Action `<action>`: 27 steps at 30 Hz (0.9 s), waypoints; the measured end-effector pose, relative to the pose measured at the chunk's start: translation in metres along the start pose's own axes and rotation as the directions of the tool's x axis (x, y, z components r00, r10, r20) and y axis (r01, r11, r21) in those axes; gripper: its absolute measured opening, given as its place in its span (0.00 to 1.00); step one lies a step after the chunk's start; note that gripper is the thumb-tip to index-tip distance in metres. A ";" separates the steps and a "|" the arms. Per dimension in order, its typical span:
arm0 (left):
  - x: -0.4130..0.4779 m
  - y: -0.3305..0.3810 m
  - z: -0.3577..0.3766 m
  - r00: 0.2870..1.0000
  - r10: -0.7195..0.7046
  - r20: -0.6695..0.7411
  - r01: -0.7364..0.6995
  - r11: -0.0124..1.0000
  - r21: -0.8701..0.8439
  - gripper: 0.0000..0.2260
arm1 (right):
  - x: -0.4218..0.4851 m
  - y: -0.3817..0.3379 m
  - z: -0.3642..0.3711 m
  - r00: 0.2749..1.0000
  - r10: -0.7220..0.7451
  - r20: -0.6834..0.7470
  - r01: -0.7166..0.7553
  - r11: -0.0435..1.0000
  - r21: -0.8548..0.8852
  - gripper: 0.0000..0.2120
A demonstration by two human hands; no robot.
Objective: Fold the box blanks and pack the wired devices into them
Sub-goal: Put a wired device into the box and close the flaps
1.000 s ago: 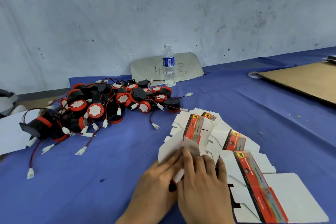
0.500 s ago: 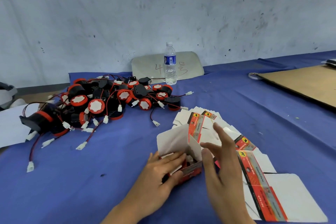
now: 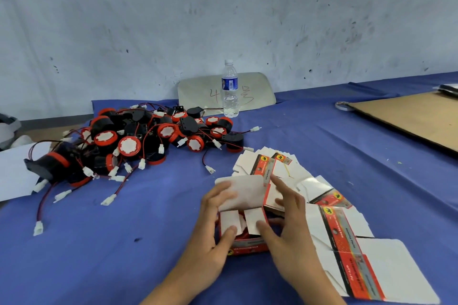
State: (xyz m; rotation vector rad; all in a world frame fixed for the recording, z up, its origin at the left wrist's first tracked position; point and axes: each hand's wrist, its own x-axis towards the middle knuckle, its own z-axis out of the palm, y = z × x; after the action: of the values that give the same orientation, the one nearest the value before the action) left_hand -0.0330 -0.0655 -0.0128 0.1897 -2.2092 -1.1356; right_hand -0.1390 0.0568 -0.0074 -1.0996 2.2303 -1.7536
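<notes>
Head view: a second ago both hands lay flat on a blank among the spread; half a second ago the box stood half raised with the right hand lifted clear; now the box (image 3: 244, 228) sits erected on the blue desk (image 3: 124, 242), two white inner flaps turned in and its large white flap upright; the left hand (image 3: 218, 220) pinches that flap, thumb on the left inner flap; the right hand (image 3: 285, 215) grips the right wall, thumb on the other flap. Folding looks nearly done; closing the flaps probably follows, then packing. The box blanks (image 3: 322, 195) fan just right; the wired devices (image 3: 138, 141) lie heaped well apart, far left.
</notes>
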 end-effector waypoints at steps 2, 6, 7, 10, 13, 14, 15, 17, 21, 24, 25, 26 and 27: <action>0.000 0.001 0.003 0.997 0.041 -0.066 -0.039 0.999 0.022 0.42 | 0.002 0.000 0.000 0.997 -0.031 0.069 0.029 0.999 0.027 0.43; 0.002 -0.001 0.002 0.999 -0.013 -0.046 0.008 0.996 -0.094 0.46 | -0.003 -0.004 0.002 0.979 -0.177 0.097 0.173 0.984 0.050 0.28; 0.002 -0.002 0.000 0.999 -0.042 -0.032 0.037 0.990 -0.135 0.44 | -0.005 -0.007 0.004 0.972 -0.225 0.072 0.220 0.973 0.066 0.17; 0.002 -0.005 -0.006 0.994 -0.109 0.002 0.107 0.979 -0.174 0.41 | -0.008 -0.012 0.008 0.966 -0.258 0.017 0.251 0.952 0.174 0.10; 0.004 0.000 -0.006 0.990 -0.134 0.042 0.139 0.978 -0.153 0.34 | -0.008 -0.015 0.010 0.968 -0.251 -0.016 0.250 0.953 0.173 0.07; 0.004 0.001 -0.006 0.989 -0.145 0.043 0.149 0.978 -0.146 0.33 | -0.008 -0.014 0.010 0.970 -0.243 -0.019 0.243 0.954 0.176 0.06; 0.004 0.002 -0.006 0.986 -0.161 0.043 0.166 0.975 -0.147 0.32 | -0.008 -0.013 0.009 0.973 -0.230 -0.008 0.228 0.957 0.179 0.04; 0.004 0.004 -0.005 0.981 -0.192 0.033 0.195 0.965 -0.175 0.31 | -0.008 -0.010 0.009 0.980 -0.196 0.032 0.188 0.969 0.162 0.11; 0.003 0.004 0.002 0.947 -0.317 -0.056 0.286 0.909 -0.304 0.25 | -0.008 -0.007 0.009 0.985 -0.169 0.028 0.167 0.984 0.065 0.20; -0.001 -0.001 0.007 0.892 -0.394 -0.222 0.335 0.905 -0.261 0.11 | -0.008 -0.007 0.014 0.980 -0.178 0.086 0.181 0.983 -0.025 0.17; -0.002 -0.003 0.008 0.879 -0.407 -0.247 0.348 0.904 -0.250 0.09 | -0.008 -0.006 0.015 0.981 -0.166 0.099 0.172 0.984 -0.054 0.17; -0.003 -0.004 0.008 0.872 -0.417 -0.257 0.355 0.899 -0.255 0.08 | -0.008 -0.006 0.015 0.983 -0.154 0.100 0.163 0.984 -0.079 0.17; -0.003 -0.004 0.008 0.869 -0.422 -0.258 0.355 0.895 -0.269 0.08 | -0.008 -0.006 0.016 0.985 -0.145 0.092 0.154 0.983 -0.102 0.17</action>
State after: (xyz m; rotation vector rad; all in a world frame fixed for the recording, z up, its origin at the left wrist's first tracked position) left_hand -0.0359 -0.0617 -0.0206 0.7038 -1.7954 -1.4398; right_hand -0.1226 0.0481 -0.0102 -1.3703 2.2706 -1.6195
